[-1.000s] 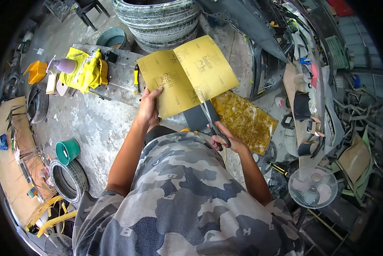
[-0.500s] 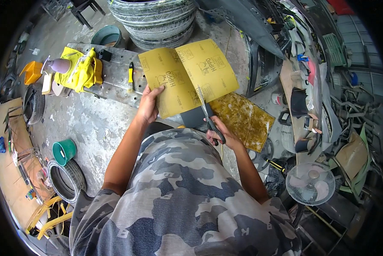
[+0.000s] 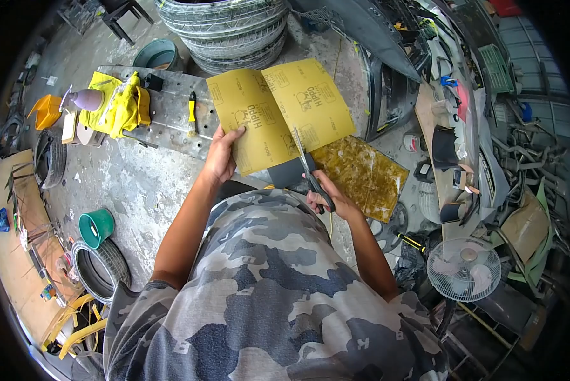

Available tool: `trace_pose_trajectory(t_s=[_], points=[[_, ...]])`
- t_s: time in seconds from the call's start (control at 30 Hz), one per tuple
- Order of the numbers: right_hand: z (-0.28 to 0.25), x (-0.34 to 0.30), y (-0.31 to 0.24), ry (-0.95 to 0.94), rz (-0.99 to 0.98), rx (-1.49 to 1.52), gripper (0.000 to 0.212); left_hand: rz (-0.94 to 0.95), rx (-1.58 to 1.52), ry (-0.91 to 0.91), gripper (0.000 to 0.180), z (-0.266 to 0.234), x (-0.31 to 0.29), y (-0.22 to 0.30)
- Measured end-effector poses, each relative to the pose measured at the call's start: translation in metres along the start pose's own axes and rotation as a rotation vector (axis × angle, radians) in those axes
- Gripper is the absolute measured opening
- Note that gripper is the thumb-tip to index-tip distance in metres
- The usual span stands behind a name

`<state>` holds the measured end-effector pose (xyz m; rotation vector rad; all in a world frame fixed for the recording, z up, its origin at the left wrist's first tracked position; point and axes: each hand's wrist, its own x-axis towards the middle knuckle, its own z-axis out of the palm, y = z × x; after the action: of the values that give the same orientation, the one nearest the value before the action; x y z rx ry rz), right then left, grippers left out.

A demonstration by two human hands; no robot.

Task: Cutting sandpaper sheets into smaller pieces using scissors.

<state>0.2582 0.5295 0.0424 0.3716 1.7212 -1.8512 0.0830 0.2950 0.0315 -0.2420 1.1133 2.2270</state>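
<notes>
My left hand [image 3: 222, 154] is closed on the left near edge of a yellow-backed sheet of sandpaper [image 3: 313, 108], thumb on top. A crease runs down the middle of the sheet, and dark print covers its backing. In my right hand [image 3: 331, 193] is a pair of scissors [image 3: 310, 176] with dark handles. Its blades point away from me and reach into the sheet from the near edge, in line with the crease. Below the sheet, partly covered by it, lies a dark grey flat piece [image 3: 288, 173].
A metal bench [image 3: 170, 120] holds a yellow-handled brush [image 3: 191, 114], a yellow cloth [image 3: 110, 105] and a purplish bottle [image 3: 88, 100]. Stacked tires [image 3: 231, 38] stand beyond. A stained brown board [image 3: 367, 181] and a fan [image 3: 464, 270] are on the right, a green bucket [image 3: 97, 228] on the left.
</notes>
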Motion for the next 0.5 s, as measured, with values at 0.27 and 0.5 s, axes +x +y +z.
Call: trace_pose_trajectory(t_s=[0.27, 0.5], points=[[-0.001, 0.005, 0.014, -0.016, 0.002, 0.1, 0.061, -0.01, -0.009, -0.016, 0.038, 0.0, 0.0, 0.0], [0.001, -0.001, 0.009, -0.001, 0.003, 0.095, 0.059, -0.001, -0.009, -0.03, 0.038, -0.001, -0.003, -0.002]])
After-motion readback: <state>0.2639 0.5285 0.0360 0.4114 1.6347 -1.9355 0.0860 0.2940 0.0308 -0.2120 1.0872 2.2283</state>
